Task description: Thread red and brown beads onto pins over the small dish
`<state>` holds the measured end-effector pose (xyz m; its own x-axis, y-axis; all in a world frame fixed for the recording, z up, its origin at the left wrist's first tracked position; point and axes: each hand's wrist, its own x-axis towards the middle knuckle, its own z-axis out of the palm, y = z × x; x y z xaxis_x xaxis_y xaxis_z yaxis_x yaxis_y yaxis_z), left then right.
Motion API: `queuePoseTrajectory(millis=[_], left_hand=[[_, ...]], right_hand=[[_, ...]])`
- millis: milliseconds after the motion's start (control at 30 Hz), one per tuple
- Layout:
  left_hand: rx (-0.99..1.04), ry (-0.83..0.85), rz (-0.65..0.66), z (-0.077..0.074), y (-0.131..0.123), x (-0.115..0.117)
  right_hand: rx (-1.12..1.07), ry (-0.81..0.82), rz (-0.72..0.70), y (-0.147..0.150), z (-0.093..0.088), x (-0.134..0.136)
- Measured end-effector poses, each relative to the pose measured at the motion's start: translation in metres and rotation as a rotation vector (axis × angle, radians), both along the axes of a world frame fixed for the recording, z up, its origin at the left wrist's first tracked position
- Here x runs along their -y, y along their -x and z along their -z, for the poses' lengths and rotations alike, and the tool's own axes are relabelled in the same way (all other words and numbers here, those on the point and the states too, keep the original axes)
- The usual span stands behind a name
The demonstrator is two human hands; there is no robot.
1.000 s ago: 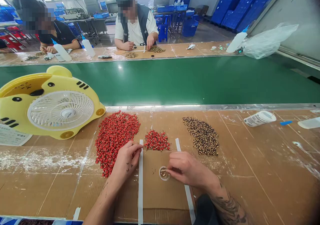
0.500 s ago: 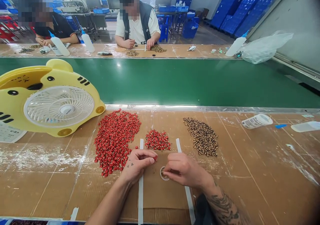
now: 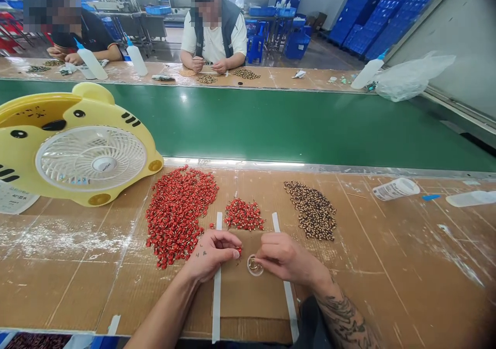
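Red piece: one small red piece [image 3: 239,250] is at the left fingertips, above the cardboard sheet [image 3: 256,300], left of the clear cup [image 3: 248,267] and apart from it.
Left hand: thumb and fingers of the left hand [image 3: 211,256] are pinching this red piece.
Right hand: the right hand [image 3: 287,256] has its thumb and forefinger brought together at the cup's right side; what they pinch, I cannot tell.
Tape: one white strip [image 3: 217,297] lies along each side of the sheet.
Heaps: the small red heap [image 3: 244,216] is just beyond the sheet, the large red heap [image 3: 178,215] to the left, the dark heap [image 3: 312,212] to the right.
Progress: one piece is in hand, many lie in heaps; which are already worked on, I cannot tell.
Far side: a green belt [image 3: 271,122], then a co-worker [image 3: 213,36].
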<state>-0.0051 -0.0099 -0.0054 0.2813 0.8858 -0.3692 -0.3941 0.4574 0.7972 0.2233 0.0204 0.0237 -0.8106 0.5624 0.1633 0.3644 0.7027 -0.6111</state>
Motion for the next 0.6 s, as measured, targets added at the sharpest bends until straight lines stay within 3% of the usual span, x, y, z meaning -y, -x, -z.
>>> queuePoseTrajectory(millis=[400, 600], left_hand=[[0.088, -0.041, -0.031, 0.0003, -0.0005, -0.0010], [-0.031, -0.054, -0.061, 0.0031, -0.0020, -0.0010]], right_hand=[[0.003, 0.001, -0.024, 0.0003, 0.0041, 0.0002], [-0.042, 0.115, -0.017, -0.0052, -0.0010, -0.0004]])
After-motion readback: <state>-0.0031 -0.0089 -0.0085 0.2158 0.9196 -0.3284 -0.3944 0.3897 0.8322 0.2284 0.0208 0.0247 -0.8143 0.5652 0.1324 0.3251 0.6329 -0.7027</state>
